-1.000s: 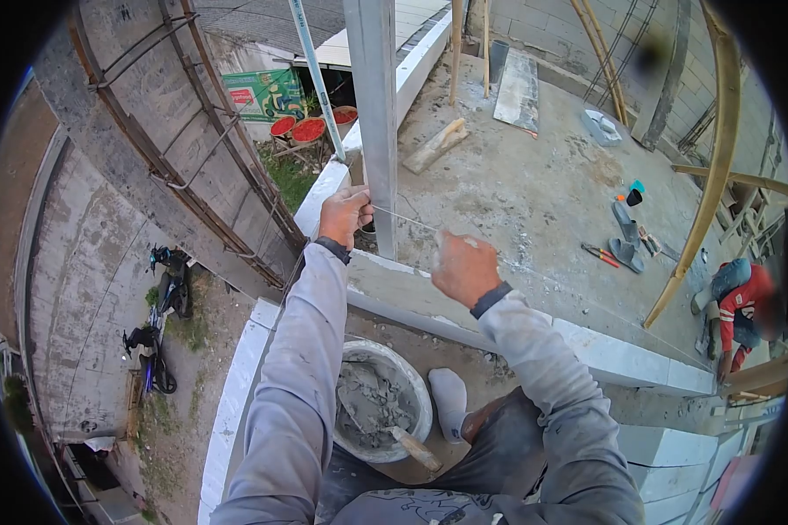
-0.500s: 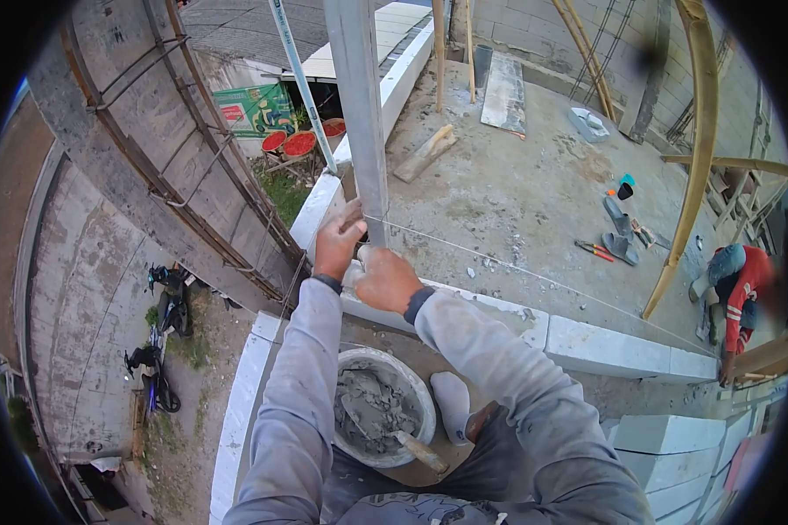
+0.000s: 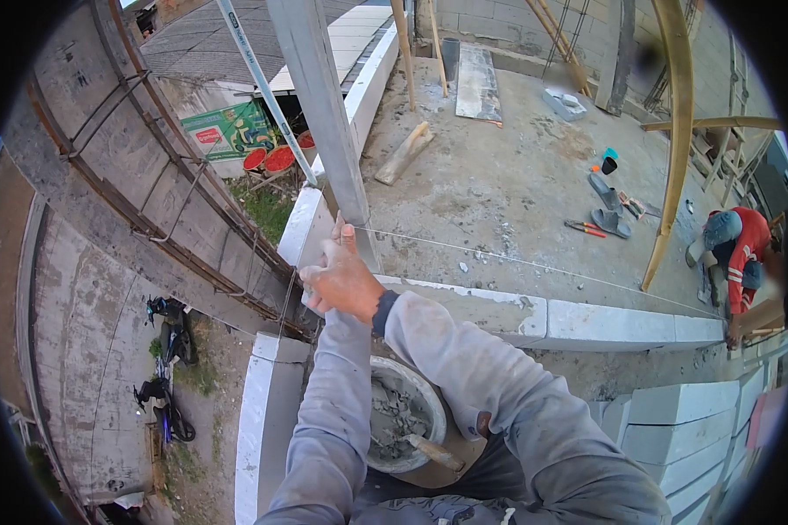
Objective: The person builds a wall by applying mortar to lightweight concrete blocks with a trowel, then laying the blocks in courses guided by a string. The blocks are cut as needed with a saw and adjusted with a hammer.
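While your right hand (image 3: 346, 278) overlaps your mostly hidden left hand (image 3: 337, 229) at the post (image 3: 346, 188), steady tension best keeps the string (image 3: 534, 262), running rightward from just beside your fingers, straight. Your right fingers look curled; I cannot tell what either hand grips.

Dry grey dust dulled the skin of the bare right hand (image 3: 346, 278). Behind it, the wrinkled grey long sleeve (image 3: 508, 376) was matt, stained cloth. Just beyond the fingers, the tall grey square-edged post (image 3: 317, 105) looked matt and fairly smooth. Left of the hand, the long brown metal bars (image 3: 105, 194) were rusty and rough. To its right, the white rectangular blocks (image 3: 608, 324) were matt, with coarse grey smears on top. Below it, the grey mortar (image 3: 396, 409) was lumpy, and the tan trowel handle (image 3: 436, 452) was worn, matt wood.
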`<action>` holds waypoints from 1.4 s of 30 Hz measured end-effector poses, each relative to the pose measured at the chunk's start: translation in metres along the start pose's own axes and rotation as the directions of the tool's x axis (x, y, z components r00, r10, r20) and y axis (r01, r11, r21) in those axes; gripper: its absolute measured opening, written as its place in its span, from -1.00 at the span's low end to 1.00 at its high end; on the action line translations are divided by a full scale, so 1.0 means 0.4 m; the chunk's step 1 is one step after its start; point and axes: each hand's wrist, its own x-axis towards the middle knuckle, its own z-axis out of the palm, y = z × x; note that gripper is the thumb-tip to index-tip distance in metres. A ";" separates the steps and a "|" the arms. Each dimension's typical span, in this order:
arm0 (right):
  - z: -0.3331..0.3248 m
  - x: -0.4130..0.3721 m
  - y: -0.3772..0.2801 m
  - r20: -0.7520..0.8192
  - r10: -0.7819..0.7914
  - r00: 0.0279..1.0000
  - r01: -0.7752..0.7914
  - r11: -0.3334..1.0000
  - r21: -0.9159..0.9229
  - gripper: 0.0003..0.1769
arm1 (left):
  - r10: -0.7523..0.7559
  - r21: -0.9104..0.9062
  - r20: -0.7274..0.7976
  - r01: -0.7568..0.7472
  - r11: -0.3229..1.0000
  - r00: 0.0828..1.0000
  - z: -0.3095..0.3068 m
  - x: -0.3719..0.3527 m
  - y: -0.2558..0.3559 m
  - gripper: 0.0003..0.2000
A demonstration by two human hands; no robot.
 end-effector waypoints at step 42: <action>-0.203 0.115 0.119 -0.338 -0.547 0.766 0.165 0.676 -0.718 -0.53 | -0.313 -0.691 0.507 0.596 0.409 0.803 0.014 0.192 -0.110 -0.44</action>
